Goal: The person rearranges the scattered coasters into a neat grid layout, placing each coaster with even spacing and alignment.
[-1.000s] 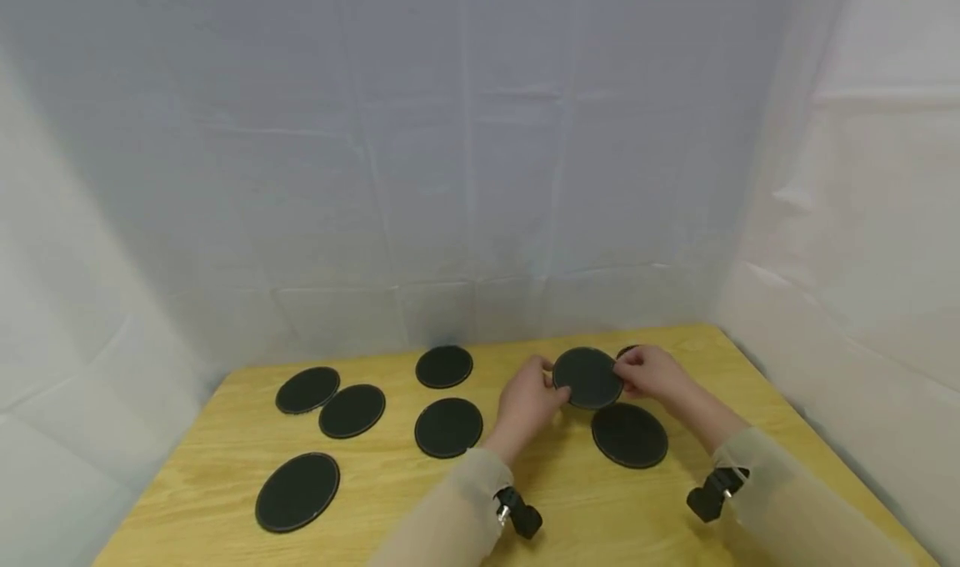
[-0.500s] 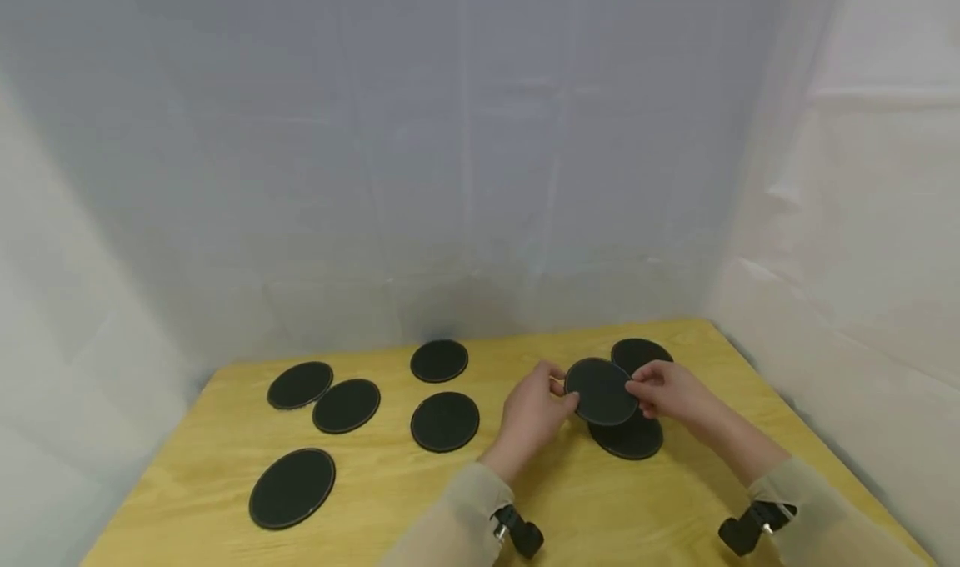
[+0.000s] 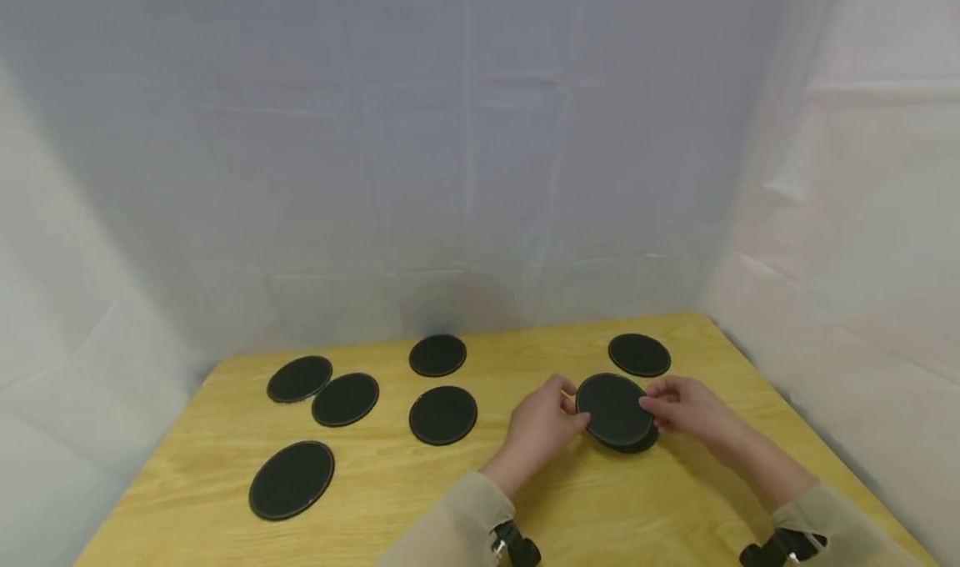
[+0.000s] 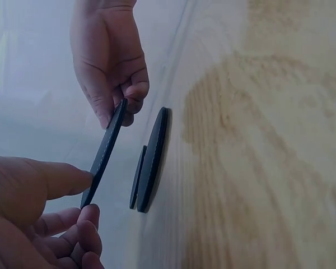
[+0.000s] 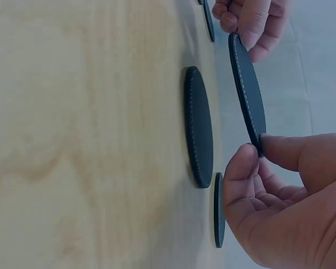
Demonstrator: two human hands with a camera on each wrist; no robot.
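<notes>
Head view, hands: our left hand and right hand each pinch an opposite edge of the held coaster, which hangs just above the lower coaster lying on the wooden table.
Head view, advice: we judge it best to keep the held disc level and centred over the lower one, so the rims line up before either pinch lets go.
Head view, count: we count eight black round coasters. One is held, one lies beneath it, one sits at the far right, two near the middle, two touching or overlapping at the far left, and a larger one at the near left.
Left wrist view: our left fingers clasp the near rim of the held disc, which tilts a little away from the lower disc; a clear gap shows between them.
Left wrist advice: we would close that tilt first.
Right wrist view: thumb and finger of our right hand nip the rim of the held disc; the lower disc lies flat and apart from it.
</notes>
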